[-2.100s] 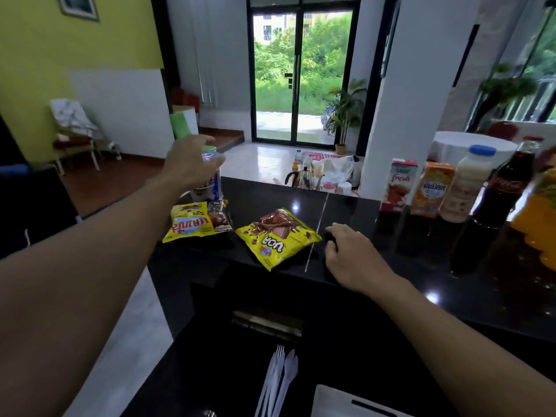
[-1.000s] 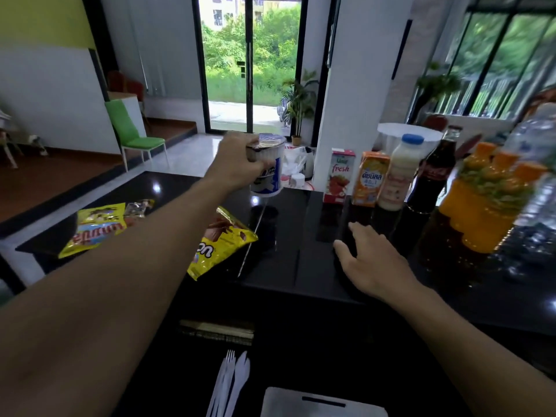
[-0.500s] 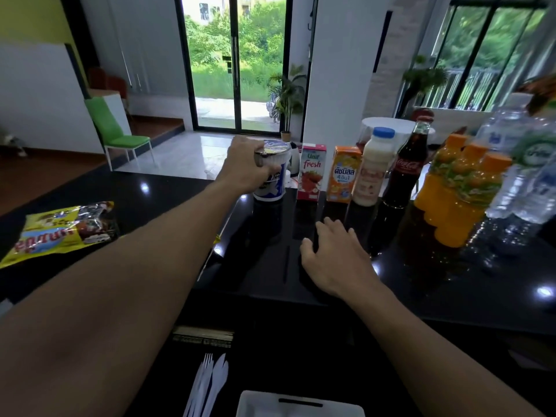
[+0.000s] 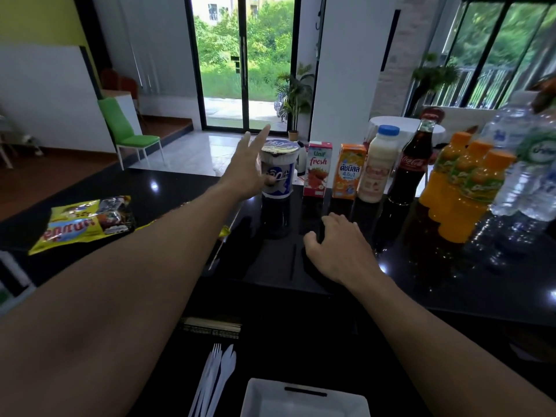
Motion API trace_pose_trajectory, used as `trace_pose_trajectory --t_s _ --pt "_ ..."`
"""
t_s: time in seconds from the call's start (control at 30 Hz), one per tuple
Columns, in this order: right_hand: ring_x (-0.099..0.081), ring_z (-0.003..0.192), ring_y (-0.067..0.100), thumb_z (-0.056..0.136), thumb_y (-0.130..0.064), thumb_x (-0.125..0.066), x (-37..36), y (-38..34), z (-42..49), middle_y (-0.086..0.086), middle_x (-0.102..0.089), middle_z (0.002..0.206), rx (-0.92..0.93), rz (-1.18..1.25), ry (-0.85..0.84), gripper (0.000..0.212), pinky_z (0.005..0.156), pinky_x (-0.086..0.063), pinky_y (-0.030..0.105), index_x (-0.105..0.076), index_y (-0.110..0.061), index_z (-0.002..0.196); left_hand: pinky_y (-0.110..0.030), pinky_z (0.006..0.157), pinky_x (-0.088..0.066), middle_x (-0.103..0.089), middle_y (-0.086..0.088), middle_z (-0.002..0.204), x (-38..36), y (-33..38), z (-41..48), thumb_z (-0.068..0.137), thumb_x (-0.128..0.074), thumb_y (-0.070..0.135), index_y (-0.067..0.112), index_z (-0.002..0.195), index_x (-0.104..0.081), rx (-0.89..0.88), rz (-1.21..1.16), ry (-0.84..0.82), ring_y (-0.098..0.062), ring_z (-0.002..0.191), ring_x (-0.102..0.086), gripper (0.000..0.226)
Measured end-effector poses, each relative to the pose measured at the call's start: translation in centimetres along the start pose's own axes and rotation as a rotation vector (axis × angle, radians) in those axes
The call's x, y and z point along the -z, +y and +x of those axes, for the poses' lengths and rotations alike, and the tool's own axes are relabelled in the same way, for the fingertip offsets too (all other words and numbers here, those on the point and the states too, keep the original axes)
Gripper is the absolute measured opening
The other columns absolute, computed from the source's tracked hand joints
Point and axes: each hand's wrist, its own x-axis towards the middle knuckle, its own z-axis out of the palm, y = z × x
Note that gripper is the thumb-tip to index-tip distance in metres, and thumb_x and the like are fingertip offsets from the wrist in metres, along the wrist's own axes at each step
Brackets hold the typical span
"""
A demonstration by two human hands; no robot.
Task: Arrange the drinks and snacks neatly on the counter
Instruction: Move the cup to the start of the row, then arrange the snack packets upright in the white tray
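A blue and white cup (image 4: 278, 170) with a foil lid stands upright on the black counter (image 4: 168, 188), at the left end of a row of drinks. My left hand (image 4: 245, 168) is beside it with fingers spread, and the thumb still touches the cup's side. To the right stand a red juice carton (image 4: 317, 173), an orange carton (image 4: 350, 171), a white bottle (image 4: 377, 167), a cola bottle (image 4: 413, 164), several orange juice bottles (image 4: 464, 182) and water bottles (image 4: 525, 158). My right hand (image 4: 338, 248) rests flat on the counter. A yellow snack bag (image 4: 84, 222) lies at the left.
A second yellow bag (image 4: 224, 231) peeks out from under my left forearm. Below the counter lie white plastic cutlery (image 4: 218, 377) and a white square dish (image 4: 304, 400). A green chair (image 4: 126, 130) and a potted plant (image 4: 296, 97) stand in the room beyond.
My left hand carried the cup from the counter's left end to the row of drinks, set it down beside the red carton and opened its fingers. My right hand stayed on the counter.
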Motion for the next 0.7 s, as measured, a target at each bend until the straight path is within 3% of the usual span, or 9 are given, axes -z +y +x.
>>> trace_pose_trajectory --t_s 0.1,0.17,0.27,0.4,0.5,0.6,0.67,0.7 --pt "-0.051 0.129 0.028 0.093 -0.038 -0.05 0.6 -0.4 -0.5 0.009 -0.059 0.136 0.048 0.055 0.048 0.054 0.11 -0.041 0.047 -0.053 -0.009 0.138 -0.028 0.112 -0.023 -0.03 -0.007 0.157 2.7 -0.7 -2.0 0.082 -0.075 0.011 0.029 0.153 -0.023 -0.005 0.043 0.048 -0.024 0.144 -0.026 0.091" --pt "-0.054 0.124 0.025 0.094 -0.029 -0.054 0.9 -0.7 -1.0 0.007 -0.061 0.135 0.148 0.051 0.079 0.048 0.1 -0.049 0.044 -0.053 -0.013 0.14 -0.031 0.112 -0.028 -0.043 -0.008 0.15 5.2 -1.9 -4.1 0.087 -0.07 0.013 0.022 0.147 -0.04 0.013 0.105 0.075 -0.024 0.138 -0.038 0.068" --pt "-0.06 0.111 0.027 0.091 -0.013 -0.057 1.0 -1.9 -2.2 0.007 -0.069 0.119 0.394 -0.047 0.203 0.034 0.091 -0.051 0.041 -0.066 -0.01 0.124 -0.037 0.107 -0.038 -0.055 -0.007 0.139 9.7 -4.4 -7.7 0.091 -0.064 0.018 0.022 0.134 -0.056 0.087 0.106 0.074 -0.022 0.128 -0.049 0.044" --pt "-0.061 0.106 0.029 0.086 -0.008 -0.059 0.1 -7.9 -3.9 0.011 -0.07 0.11 0.626 -0.008 0.308 0.029 0.092 -0.049 0.042 -0.068 -0.006 0.114 -0.028 0.093 -0.04 -0.062 -0.009 0.13 15.7 -7.8 -11.6 0.092 -0.063 0.021 0.02 0.129 -0.061 0.195 0.221 0.033 -0.019 0.113 -0.057 0.037" --pt "-0.052 0.121 0.03 0.089 -0.02 -0.057 -1.7 -14.6 -5.0 0.015 -0.06 0.128 0.641 0.092 0.213 0.041 0.103 -0.044 0.044 -0.058 -0.006 0.128 -0.031 0.096 -0.04 -0.058 -0.009 0.135 17.6 -10.1 -14.7 0.092 -0.061 0.039 0.018 0.134 -0.056 0.288 0.313 -0.029 -0.024 0.119 -0.055 0.047" --pt "-0.017 0.15 0.038 0.091 -0.057 -0.049 -4.0 -19.3 -5.6 0.02 -0.022 0.162 0.484 -0.072 -0.05 0.083 0.122 -0.018 0.049 -0.025 -0.008 0.155 -0.036 0.102 -0.038 -0.049 -0.01 0.144 17.7 -11.6 -17.7 0.082 -0.056 0.068 0.026 0.143 -0.044 0.381 0.404 -0.127 -0.029 0.128 -0.049 0.075" --pt "0.0 0.152 0.044 0.086 -0.075 -0.041 -5.1 -20.6 -5.7 0.02 -0.004 0.166 0.374 -0.205 -0.179 0.102 0.123 -0.007 0.055 -0.006 -0.011 0.159 -0.038 0.103 -0.041 -0.049 -0.008 0.144 17.4 -12.0 -19.3 0.069 -0.054 0.083 0.029 0.144 -0.041 0.343 0.419 -0.131 -0.028 0.126 -0.05 0.093" --pt "0.001 0.15 0.048 0.084 -0.078 -0.042 -5.5 -20.9 -5.8 0.021 -0.005 0.166 0.346 -0.243 -0.196 0.106 0.122 -0.007 0.057 -0.003 -0.013 0.159 -0.04 0.103 -0.043 -0.05 -0.007 0.143 17.3 -12.1 -20.0 0.061 -0.053 0.089 0.03 0.143 -0.041 0.308 0.423 -0.114 -0.026 0.125 -0.051 0.102"
